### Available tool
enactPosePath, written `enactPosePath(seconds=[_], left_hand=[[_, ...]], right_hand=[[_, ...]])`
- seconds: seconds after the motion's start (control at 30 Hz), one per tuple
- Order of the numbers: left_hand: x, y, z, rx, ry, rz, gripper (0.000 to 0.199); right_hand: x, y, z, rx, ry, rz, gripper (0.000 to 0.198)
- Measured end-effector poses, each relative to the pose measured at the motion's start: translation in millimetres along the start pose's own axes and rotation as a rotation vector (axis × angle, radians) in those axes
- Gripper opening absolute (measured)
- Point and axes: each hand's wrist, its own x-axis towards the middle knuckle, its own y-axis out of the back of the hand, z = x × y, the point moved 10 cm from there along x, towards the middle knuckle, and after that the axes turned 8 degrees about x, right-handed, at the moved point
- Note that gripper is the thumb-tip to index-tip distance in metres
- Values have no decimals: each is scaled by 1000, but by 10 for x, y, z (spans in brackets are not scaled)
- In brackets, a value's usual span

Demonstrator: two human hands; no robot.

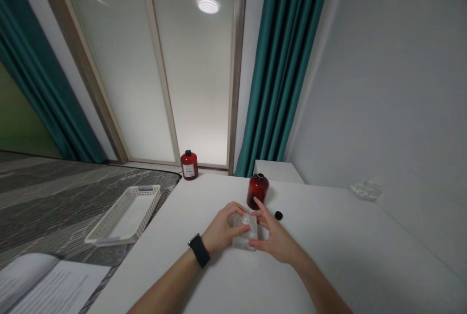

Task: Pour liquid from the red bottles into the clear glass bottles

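In the head view a small clear box-like container [243, 243] stands on the white table, with a round clear piece [246, 218] at its top. My left hand [223, 230] curls around its left side, thumb lying across the front. From the right, my right hand [273, 237] grips it with the thumb low and other fingers near the round piece; its index finger points up toward a dark red bottle [257, 191]. That bottle is just behind the container and its neck looks uncapped. A black cap [278, 215] lies to the right of the bottle.
Another red bottle [188, 165], labelled and black-capped, stands at the table's far left corner. Left of the white table [164, 265] are a white perforated basket [126, 216] and an open book [58, 285] on a grey patterned surface. A crumpled clear item [366, 190] lies far right.
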Motion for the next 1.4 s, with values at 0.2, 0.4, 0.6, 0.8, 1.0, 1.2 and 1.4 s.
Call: enactPosePath(seconds=[0.2,0.4,0.6,0.8,1.0,1.2,1.4], left_hand=[[-97,13,-160,115,19,-224,69],[-91,47,-157,138,19,-263,67],[-97,37,-148,183,-1,-265,65],[-91,22,-164,215,4,-269,73],[-96,26,-138,264,5,-256,67],[-92,23,-117,263,20,-264,61],[-94,21,-138,267,25,-264,58]], right_hand=[[-17,26,75,-71,-5,-15,96],[-30,38,15,-188,12,6,87],[-32,26,-95,-292,60,18,79],[-21,57,-41,-301,83,47,77],[-35,15,-141,-292,84,7,75],[-59,235,-331,-383,160,-48,59],[-33,1061,-224,-588,154,341,25]])
